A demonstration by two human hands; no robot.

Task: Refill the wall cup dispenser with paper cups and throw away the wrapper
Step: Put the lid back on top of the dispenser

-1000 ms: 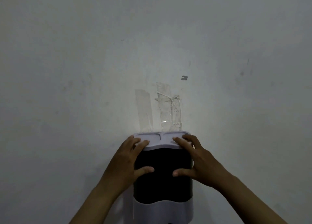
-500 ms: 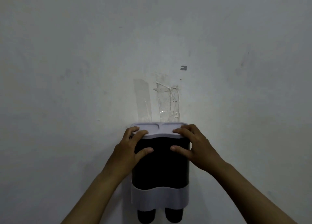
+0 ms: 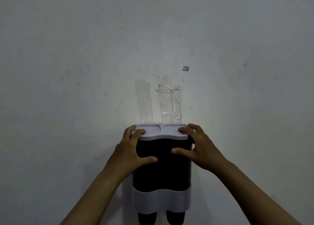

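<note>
Dispenser (image 3: 162,163) on the wall shows no readable label; left hand (image 3: 130,151) and right hand (image 3: 198,148) grasp its lid (image 3: 161,131).

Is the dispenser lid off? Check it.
No, the pale lid sits flat on the dark dispenser, with the left hand and right hand on its corners.

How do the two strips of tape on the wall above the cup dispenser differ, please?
The left tape strip lies flat and smooth on the wall; the right tape strip is crumpled, with edges peeling up. The left looks matte, the right glossy. Both are clear and run down behind the dispenser lid.
</note>
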